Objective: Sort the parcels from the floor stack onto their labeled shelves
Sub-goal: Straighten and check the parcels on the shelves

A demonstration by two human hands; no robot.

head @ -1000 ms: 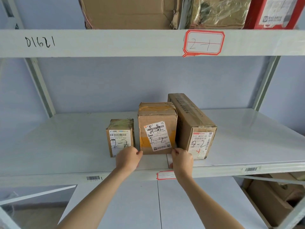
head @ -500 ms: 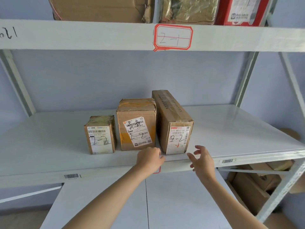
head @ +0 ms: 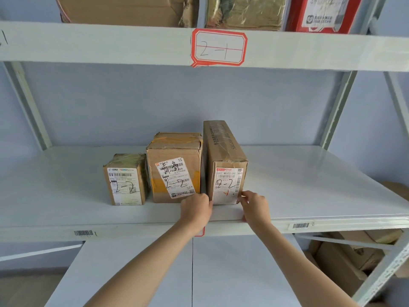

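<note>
Three brown parcels marked "2-2" stand side by side on the middle white shelf [head: 309, 185]: a small parcel [head: 126, 180], a middle parcel [head: 174, 167] with a tilted label, and a tall narrow parcel [head: 223, 149]. My left hand [head: 195, 209] has curled fingers at the tall parcel's lower left front corner, in the gap to the middle parcel. At its lower right front corner, my right hand [head: 254, 207] pinches the edge. Both hands hold the tall parcel low, near the shelf's front edge.
The shelf above carries a red-framed "2-1" tag [head: 219, 47], with brown parcels [head: 128, 9] and a red parcel [head: 321, 14] on it. A lower white shelf [head: 155, 273] lies under my arms. Cardboard boxes [head: 345, 260] sit at the lower right behind a slanted brace.
Both hands left the middle parcel and moved right to the tall narrow parcel, where they now hold its lower front corners. The view shifted right.
</note>
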